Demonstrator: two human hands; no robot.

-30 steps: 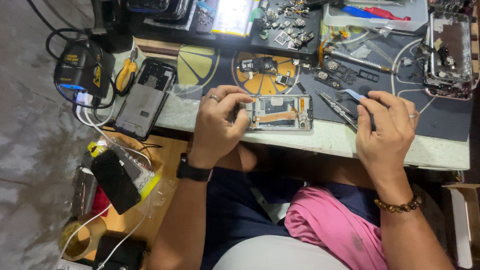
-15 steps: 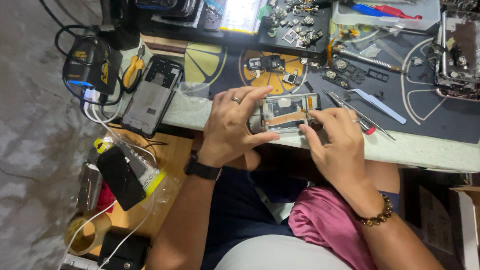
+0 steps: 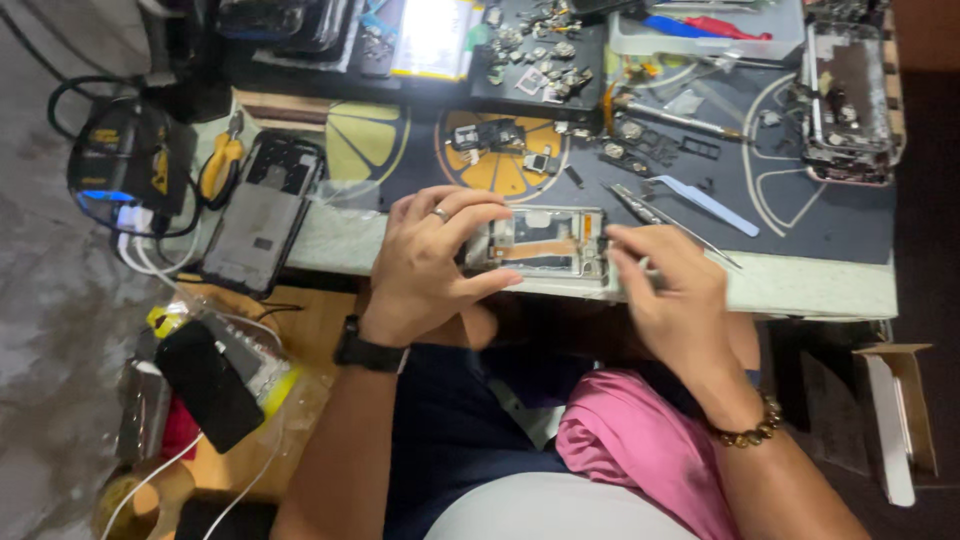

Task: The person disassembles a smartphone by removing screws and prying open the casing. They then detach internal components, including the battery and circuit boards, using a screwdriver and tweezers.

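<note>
The surface point(image 3: 800, 290) fills the upper half of the frame, its pale front edge running across the middle, with a dark work mat point(image 3: 830, 225) covering most of it. At the upper right a second opened phone point(image 3: 845, 100) lies near the mat's far edge. Left of centre, a dark phone back cover point(image 3: 255, 225) overhangs the front edge, with yellow-handled pliers point(image 3: 222, 165) just above it and a black power unit point(image 3: 125, 165) with cables at the far left. A tray of small loose parts point(image 3: 535, 50) sits at top centre. A pale blue flat pry tool point(image 3: 705, 200) and metal tweezers point(image 3: 660, 215) lie just right of the hands, close to the working spot.

The disassembled phone frame point(image 3: 545, 243) lies at the frame's centre, right at the front edge of the surface. The left hand point(image 3: 435, 260), ring on one finger, has its fingers clasped around the frame's left end. The right hand point(image 3: 665, 290) has its fingers pinched at the frame's right end; whether they hold a small tool cannot be told.

Compared with half a second ago, both hands sit in much the same grip; a second ago the right hand was out by the pry tool, apart from the frame.

Open mat lies to the right of the hands; the left side is crowded.
</note>
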